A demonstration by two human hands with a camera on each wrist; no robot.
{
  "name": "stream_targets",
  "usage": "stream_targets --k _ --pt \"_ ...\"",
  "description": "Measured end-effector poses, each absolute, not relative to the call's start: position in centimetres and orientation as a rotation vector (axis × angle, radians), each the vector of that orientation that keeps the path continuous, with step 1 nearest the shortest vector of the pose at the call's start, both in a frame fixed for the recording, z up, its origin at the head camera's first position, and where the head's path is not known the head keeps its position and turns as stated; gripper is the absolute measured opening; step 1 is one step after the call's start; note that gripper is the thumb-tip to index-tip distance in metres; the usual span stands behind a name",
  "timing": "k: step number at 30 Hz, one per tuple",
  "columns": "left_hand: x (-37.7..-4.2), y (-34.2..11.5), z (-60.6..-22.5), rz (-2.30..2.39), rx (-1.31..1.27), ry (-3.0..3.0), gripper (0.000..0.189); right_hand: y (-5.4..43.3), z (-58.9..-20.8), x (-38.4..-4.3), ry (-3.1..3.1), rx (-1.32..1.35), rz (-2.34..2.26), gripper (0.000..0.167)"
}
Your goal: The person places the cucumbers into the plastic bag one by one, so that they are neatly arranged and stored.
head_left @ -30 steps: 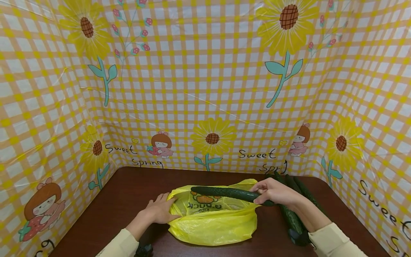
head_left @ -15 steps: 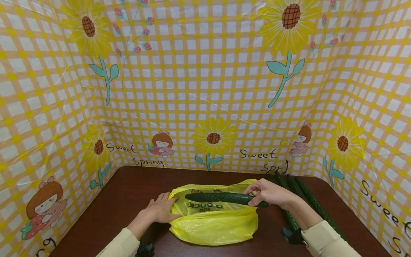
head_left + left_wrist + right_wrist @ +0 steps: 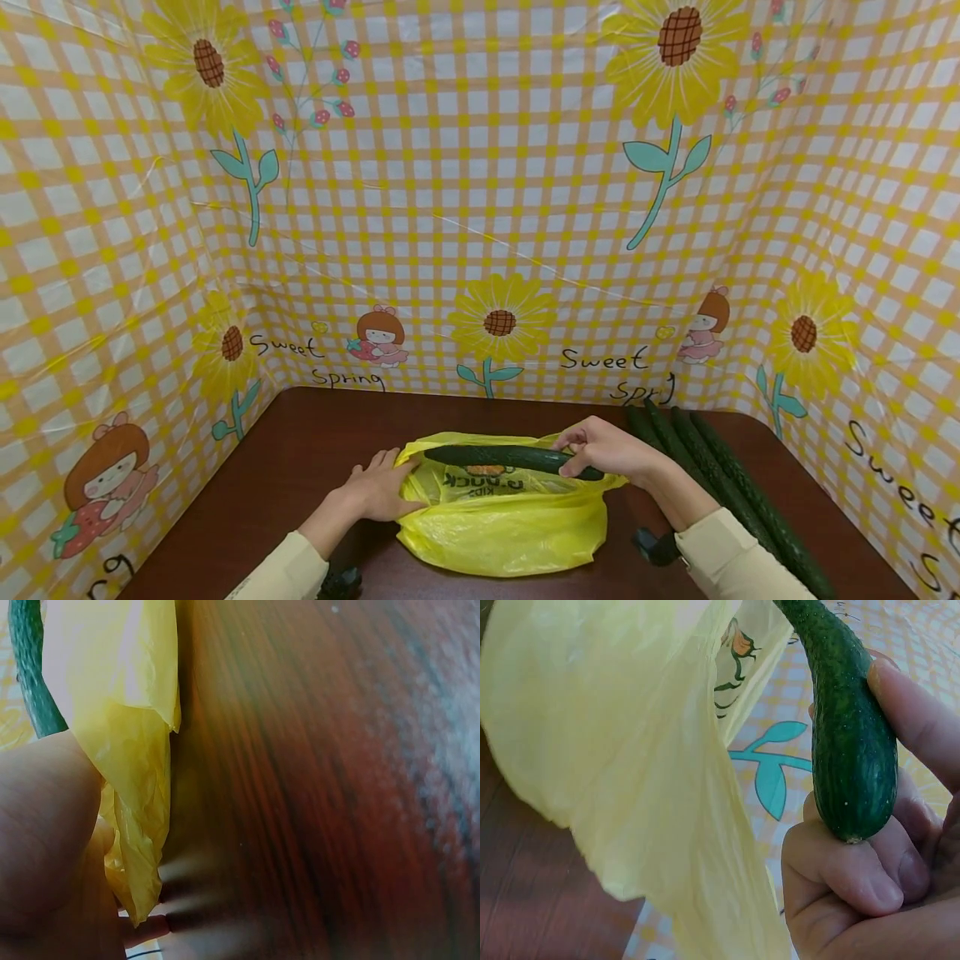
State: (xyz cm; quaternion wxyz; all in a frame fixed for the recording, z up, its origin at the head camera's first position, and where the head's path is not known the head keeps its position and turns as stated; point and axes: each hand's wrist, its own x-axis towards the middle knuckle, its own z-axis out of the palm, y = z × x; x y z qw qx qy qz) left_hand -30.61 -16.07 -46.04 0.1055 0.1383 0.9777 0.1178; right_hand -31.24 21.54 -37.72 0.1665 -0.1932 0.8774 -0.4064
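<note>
My right hand (image 3: 606, 450) grips a long dark green cucumber (image 3: 487, 455) near its right end. In the right wrist view the rounded end of the cucumber (image 3: 855, 780) rests against curled fingers, with the thumb along its side. It lies level across the mouth of a yellow plastic bag (image 3: 502, 533) that has printed lettering. At the bag's left edge my left hand (image 3: 375, 492) has its fingers spread and fairly straight, touching the plastic at the opening. The left wrist view shows the yellow film (image 3: 142, 772) against that hand, with fingertips down by the table.
Several more cucumbers (image 3: 738, 492) lie side by side on the right of the dark wooden table (image 3: 300, 442), partly behind the right forearm. A checked cloth (image 3: 420, 217) with flower prints walls in the back and both sides.
My right hand has carried the cucumber left and slightly toward the bag's mouth, so more of it lies over the opening. The left hand stays in place at the bag's edge.
</note>
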Motion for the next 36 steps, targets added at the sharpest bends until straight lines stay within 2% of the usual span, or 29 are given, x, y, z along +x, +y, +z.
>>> stream_targets --k 18,31,36 --pt "-30.4 -16.1 -45.9 0.338 0.429 2.837 0.077 19.3 -38.8 -33.0 2.520 -0.482 -1.190 0.036" --pt "-30.2 -16.2 -45.6 0.404 0.456 2.860 0.076 19.6 -40.2 -33.7 2.551 -0.450 -1.152 0.033" --pt "-30.4 -16.4 -45.8 0.490 0.488 2.899 0.082 20.1 -40.7 -33.7 2.540 -0.501 -1.135 0.035"
